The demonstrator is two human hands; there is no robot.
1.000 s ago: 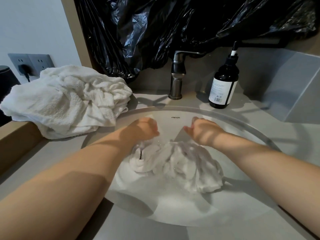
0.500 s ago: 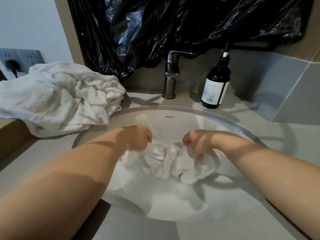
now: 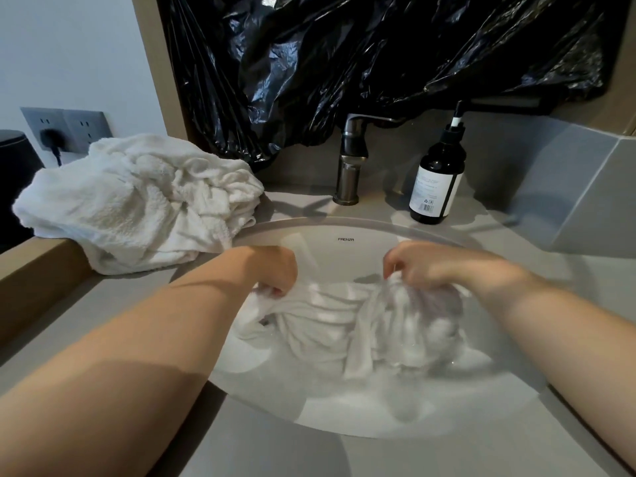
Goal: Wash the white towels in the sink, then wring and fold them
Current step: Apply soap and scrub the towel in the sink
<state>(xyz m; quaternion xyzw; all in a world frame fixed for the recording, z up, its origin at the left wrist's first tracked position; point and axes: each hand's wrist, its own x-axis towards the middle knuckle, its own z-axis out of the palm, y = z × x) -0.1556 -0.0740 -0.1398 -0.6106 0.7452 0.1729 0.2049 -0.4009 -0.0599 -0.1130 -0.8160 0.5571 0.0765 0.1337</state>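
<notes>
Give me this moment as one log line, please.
washing; left hand grips white towel; right hand grips white towel; white towel in sink; towel pile on counter

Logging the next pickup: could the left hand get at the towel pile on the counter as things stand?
Probably yes. The towel pile lies at the sink rim, close to the left hand, nothing between. That hand grips the towel in the basin, though, so it must let go first.
</notes>
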